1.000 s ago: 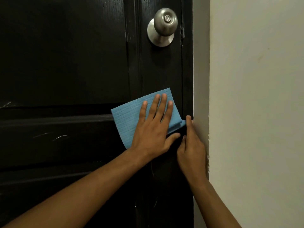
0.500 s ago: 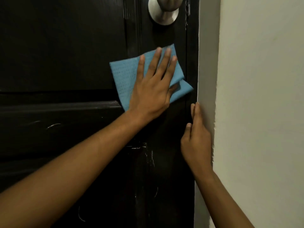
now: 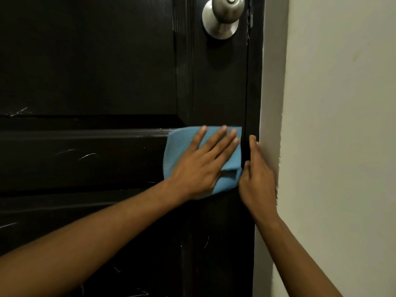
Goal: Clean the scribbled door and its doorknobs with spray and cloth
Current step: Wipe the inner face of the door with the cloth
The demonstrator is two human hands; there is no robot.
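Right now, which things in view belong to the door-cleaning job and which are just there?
In the job:
- door, white scribbles on its lower panels
- doorknob
- blue cloth, pressed flat to the door by the left hand
- right hand, resting at the door's edge

Just there:
- wall

No spray in view.

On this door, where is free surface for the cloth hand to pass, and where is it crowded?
Free: the dark strip between the doorknob and the blue cloth, and the wide panel left of the cloth. Crowded: the door edge, where the right hand rests close beside the cloth under the left hand.
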